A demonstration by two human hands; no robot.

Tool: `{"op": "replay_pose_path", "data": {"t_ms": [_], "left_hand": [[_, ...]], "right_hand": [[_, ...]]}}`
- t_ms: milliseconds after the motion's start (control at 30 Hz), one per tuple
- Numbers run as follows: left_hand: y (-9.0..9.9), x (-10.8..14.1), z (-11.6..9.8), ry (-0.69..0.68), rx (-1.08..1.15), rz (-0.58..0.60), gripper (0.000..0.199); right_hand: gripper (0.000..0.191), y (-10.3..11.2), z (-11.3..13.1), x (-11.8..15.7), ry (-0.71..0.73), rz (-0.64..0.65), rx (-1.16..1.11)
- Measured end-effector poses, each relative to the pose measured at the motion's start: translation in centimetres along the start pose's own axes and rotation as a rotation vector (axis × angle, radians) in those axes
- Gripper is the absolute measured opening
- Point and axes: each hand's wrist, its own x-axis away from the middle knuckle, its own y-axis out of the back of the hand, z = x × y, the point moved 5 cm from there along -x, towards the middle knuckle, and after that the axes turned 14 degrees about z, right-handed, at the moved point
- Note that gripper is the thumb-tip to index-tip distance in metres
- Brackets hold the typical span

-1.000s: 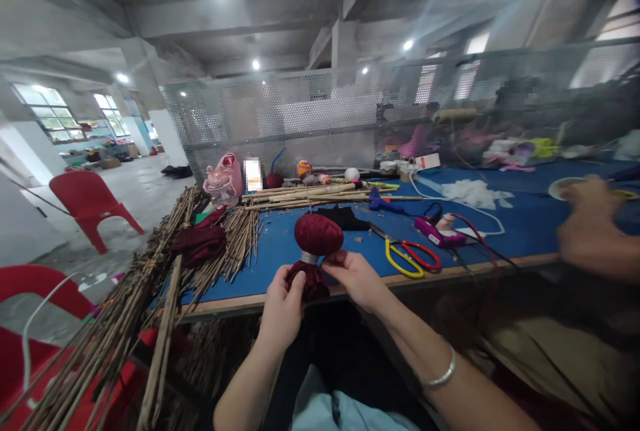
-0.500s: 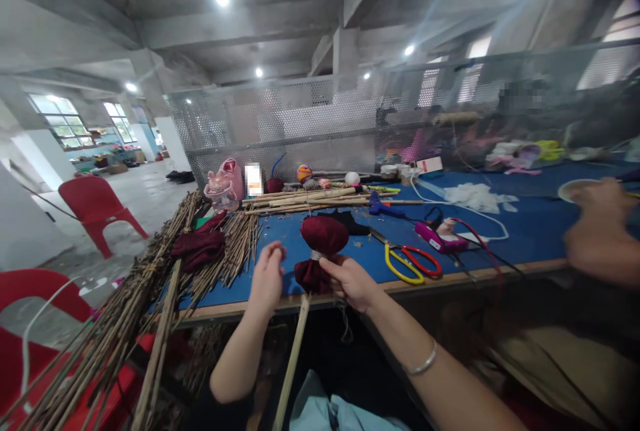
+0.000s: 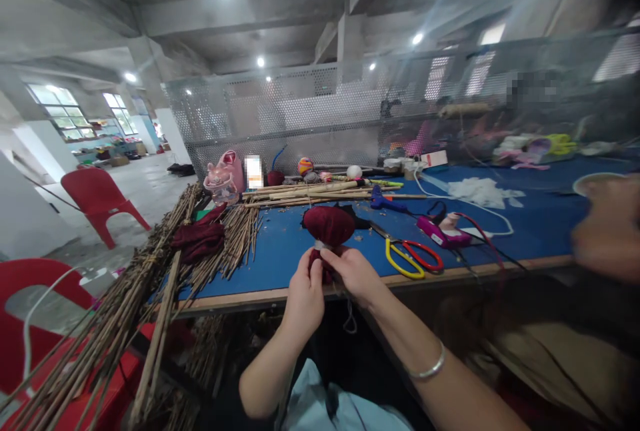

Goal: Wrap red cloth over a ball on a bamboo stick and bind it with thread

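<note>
A dark red cloth bundle [image 3: 329, 224] with a rounded, stuffed-looking top stands up between my hands at the table's front edge. A pale band wraps its narrow neck. My left hand [image 3: 306, 291] pinches the gathered cloth just under that neck. From the other side, my right hand [image 3: 354, 272] grips the same part, thumb close to the band. Fingers cover most of the lower cloth. Behind the bundle lies a black piece of material [image 3: 345, 214], partly hidden. Scissors [image 3: 407, 258] with one yellow and one red handle rest to the right. A loose string [image 3: 350, 319] hangs below my right hand.
Bundled thin sticks [image 3: 135, 304] jut past the table's left edge, with dark red cloth [image 3: 200, 241] on them. A blue glue gun [image 3: 383, 201], a purple device [image 3: 445, 231] and white fluffy material [image 3: 483, 192] lie rightward. A co-worker's blurred hand [image 3: 607, 224] is at far right.
My left hand has moved right and closed on the cloth below the neck. The pale stick that leaned below the bundle no longer shows. My right hand keeps its hold.
</note>
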Motion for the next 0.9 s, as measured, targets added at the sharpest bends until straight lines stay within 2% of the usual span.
{"op": "replay_pose_path", "data": {"t_ms": [133, 267, 400, 567, 667, 833, 900], "left_hand": [[1.2, 0.4, -0.2, 0.024, 0.016, -0.037, 0.035], [2.9, 0.6, 0.2, 0.043, 0.072, -0.103, 0.034], [3.1, 1.2, -0.3, 0.133, 0.233, -0.043, 0.037], [2.0, 2.5, -1.9, 0.285, 0.524, 0.093, 0.036], [1.3, 3.1, -2.1, 0.375, 0.71, 0.224, 0.036], [-0.6, 3.6, -1.6, 0.511, 1.055, 0.699, 0.039], [-1.2, 3.8, -1.2, 0.56, 1.135, 0.803, 0.037]], "right_hand": [[0.031, -0.1, 1.7, 0.5, 0.064, 0.051, 0.119], [0.031, -0.2, 2.7, 1.8, 0.094, -0.026, 0.162], [0.029, -0.6, 2.8, 2.7, 0.107, -0.06, 0.07], [0.028, -1.2, 2.2, 2.1, 0.109, 0.008, -0.042], [0.03, -1.3, 1.7, 1.5, 0.119, 0.037, -0.144], [0.045, -2.0, 0.4, 0.9, 0.087, 0.209, -0.319], [0.043, -2.2, 0.0, 0.9, 0.048, 0.275, -0.385]]}}
